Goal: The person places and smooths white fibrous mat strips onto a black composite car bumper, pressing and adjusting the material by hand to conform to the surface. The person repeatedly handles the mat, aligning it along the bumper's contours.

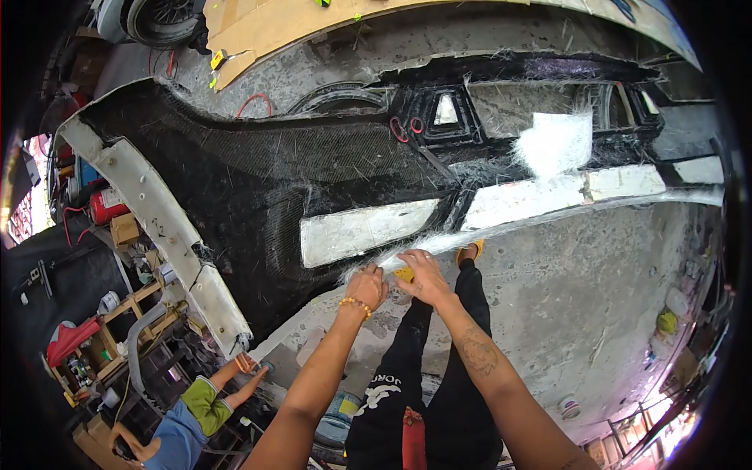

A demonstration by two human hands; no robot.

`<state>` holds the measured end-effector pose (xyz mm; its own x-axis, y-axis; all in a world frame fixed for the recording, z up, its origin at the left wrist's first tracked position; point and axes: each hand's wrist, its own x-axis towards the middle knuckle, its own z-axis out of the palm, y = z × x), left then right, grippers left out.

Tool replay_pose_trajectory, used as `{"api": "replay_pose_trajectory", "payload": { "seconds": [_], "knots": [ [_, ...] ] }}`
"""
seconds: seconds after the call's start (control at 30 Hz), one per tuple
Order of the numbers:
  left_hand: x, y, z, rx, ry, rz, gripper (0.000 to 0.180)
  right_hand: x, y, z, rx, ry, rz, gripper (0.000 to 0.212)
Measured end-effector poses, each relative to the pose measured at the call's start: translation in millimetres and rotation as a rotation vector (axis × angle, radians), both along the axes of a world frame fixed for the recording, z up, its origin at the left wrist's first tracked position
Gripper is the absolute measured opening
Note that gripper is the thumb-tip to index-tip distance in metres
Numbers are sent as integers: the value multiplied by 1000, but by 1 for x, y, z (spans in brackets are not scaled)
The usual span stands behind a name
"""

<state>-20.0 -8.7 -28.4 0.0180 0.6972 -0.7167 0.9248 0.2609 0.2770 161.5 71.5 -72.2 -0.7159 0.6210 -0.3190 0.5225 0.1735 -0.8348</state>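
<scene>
A strip of white fibreglass mat (pixel 442 242) runs along the near edge of a large black moulded car-body panel (pixel 235 168). My left hand (pixel 366 287), a beaded bracelet on its wrist, is curled closed on the strip's left end at the panel edge. Just right of it, my right hand (pixel 425 276) rests its bent fingers on the strip, the thumb held apart. A square piece of fibreglass mat (pixel 554 141) with frayed edges lies on the panel further right. Red-handled scissors (pixel 415 135) lie beside the triangular opening.
Cardboard (pixel 274 27) spreads beyond the panel, with a yellow tape measure (pixel 218 59) on it. A wheel (pixel 160 19) stands at the far left. Another person (pixel 184 419) is at the lower left, near wooden shelving (pixel 117 356). A red tank (pixel 107 205) stands left.
</scene>
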Motion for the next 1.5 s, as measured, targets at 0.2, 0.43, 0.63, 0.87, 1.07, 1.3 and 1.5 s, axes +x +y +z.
{"api": "replay_pose_trajectory", "payload": {
  "seconds": [0.2, 0.43, 0.63, 0.87, 1.07, 1.3, 1.5],
  "knots": [
    [19, -15, 5, 210, 119, 84, 48, 56, -13, 21, -35, -87, -138, 54],
    [-6, -26, 20, 106, 142, 158, 56, 109, -15, 40, -88, -189, -153, 54],
    [-7, -36, 21, 139, 199, 177, 56, 122, -5, 47, -123, -235, -129, 55],
    [29, 31, 71, 340, 45, 332, 31, 164, 78, 3, 0, -102, -348, 49],
    [97, 102, 17, 207, -359, 642, 23, 238, 241, -64, 146, -220, -581, 42],
    [204, 284, -73, 526, -535, 681, 29, 260, 395, -63, 405, -167, -429, 42],
    [263, 476, -123, 766, -313, 614, 38, 267, 485, -65, 615, -485, 54, 55]
  ]
}}
